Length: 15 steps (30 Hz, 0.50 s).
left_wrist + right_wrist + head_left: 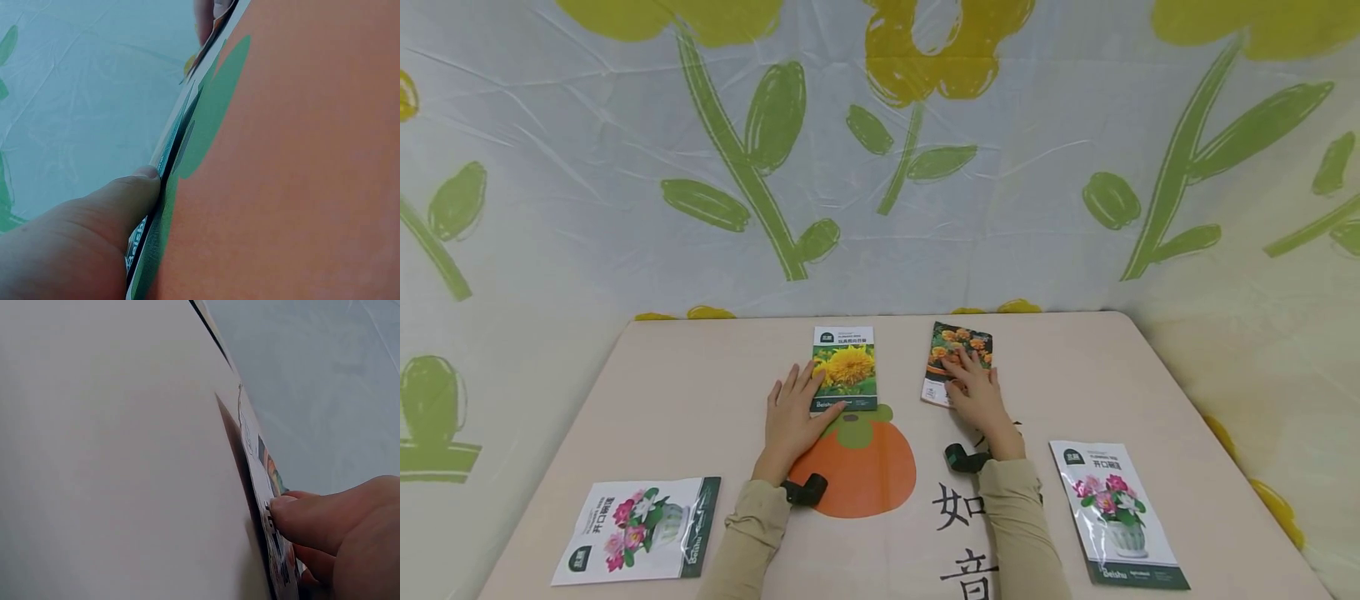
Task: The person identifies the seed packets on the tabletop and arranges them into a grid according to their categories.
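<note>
Near the back of the table, a seed packet with a yellow flower [852,367] lies upright to my view. My left hand [796,411] rests on its left side, fingers extended, the thumb along its bottom edge. In the left wrist view the thumb [119,200] lies on the packet's printed edge. To the right, an orange-flower seed packet [937,387] lies slightly turned. My right hand [980,396] rests over its right part with fingers spread, covering some of the print. The right wrist view has the thumb [312,515] on this packet's face, its lower edge slightly raised over the table.
A pink-flower seed packet [640,529] lies sideways at the front left. Another pink-flower packet [1116,517] lies at the front right. The table [700,400] carries a printed orange persimmon [865,471] and black characters. A flowered cloth [1000,233] hangs behind and at the sides.
</note>
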Each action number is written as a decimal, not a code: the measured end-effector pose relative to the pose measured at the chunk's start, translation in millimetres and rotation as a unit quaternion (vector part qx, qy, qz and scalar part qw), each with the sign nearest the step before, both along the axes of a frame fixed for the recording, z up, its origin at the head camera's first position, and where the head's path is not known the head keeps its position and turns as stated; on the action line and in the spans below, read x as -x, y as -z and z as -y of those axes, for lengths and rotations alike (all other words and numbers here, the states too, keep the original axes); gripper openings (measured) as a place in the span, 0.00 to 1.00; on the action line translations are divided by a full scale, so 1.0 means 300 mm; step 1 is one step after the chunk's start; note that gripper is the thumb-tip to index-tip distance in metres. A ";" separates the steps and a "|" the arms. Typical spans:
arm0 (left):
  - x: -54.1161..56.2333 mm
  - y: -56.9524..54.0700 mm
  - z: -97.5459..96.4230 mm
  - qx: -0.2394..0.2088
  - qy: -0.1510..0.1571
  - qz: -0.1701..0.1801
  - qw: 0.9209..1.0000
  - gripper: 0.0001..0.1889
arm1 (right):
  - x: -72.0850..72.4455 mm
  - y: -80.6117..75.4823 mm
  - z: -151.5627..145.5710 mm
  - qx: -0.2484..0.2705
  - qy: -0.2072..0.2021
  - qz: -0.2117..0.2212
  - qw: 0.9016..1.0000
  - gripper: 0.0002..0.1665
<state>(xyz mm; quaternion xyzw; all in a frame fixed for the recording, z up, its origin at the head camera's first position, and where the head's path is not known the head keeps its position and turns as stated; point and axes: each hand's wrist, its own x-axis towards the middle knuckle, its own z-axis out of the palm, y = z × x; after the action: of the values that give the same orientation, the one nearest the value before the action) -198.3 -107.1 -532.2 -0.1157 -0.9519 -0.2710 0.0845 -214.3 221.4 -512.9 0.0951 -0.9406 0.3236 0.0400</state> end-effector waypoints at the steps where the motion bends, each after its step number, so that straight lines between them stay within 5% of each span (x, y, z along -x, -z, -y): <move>1: 0.000 0.000 0.000 -0.001 0.000 0.001 1.000 0.39 | 0.000 0.000 0.003 -0.001 -0.003 -0.002 1.000 0.28; 15: 0.004 0.003 0.001 0.002 0.000 0.003 1.000 0.39 | 0.003 -0.009 0.019 0.007 -0.014 0.002 1.000 0.27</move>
<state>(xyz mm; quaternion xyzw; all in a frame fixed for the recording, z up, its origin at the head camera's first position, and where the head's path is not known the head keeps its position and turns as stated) -199.4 -107.5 -533.1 -0.1152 -0.9526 -0.2694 0.0818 -215.1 215.7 -510.0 0.1072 -0.9368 0.3312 0.0344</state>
